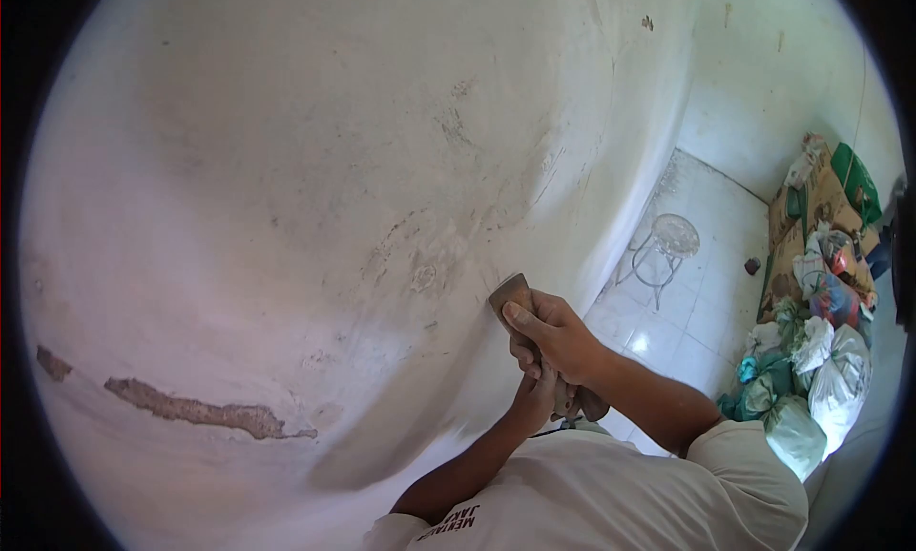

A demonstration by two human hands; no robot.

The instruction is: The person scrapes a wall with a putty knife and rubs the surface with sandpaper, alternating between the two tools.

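Note:
My right hand (558, 333) is closed round a scraper-like tool with a flat, rusty-brown head (510, 293), its thumb lying along the tool. The head's edge is at or very close to the pale wall (410, 150); contact is not clear. Just below, my left hand (542, 398) is closed too, against the lower part of the tool. A rounded brown end (593, 405) sticks out beside the left fingers and looks like the handle's butt. The grip covers most of the handle. Scuffs and scratches (425, 265) mark the wall left of the tool.
Peeled paint (205, 411) exposes rough brown plaster at lower left. A round-topped stool (676, 234) stands on the tiled floor (701, 308). Stuffed plastic bags (797, 432) and cardboard boxes (825, 203) are piled along the right side. A small dark object (752, 265) lies on the tiles.

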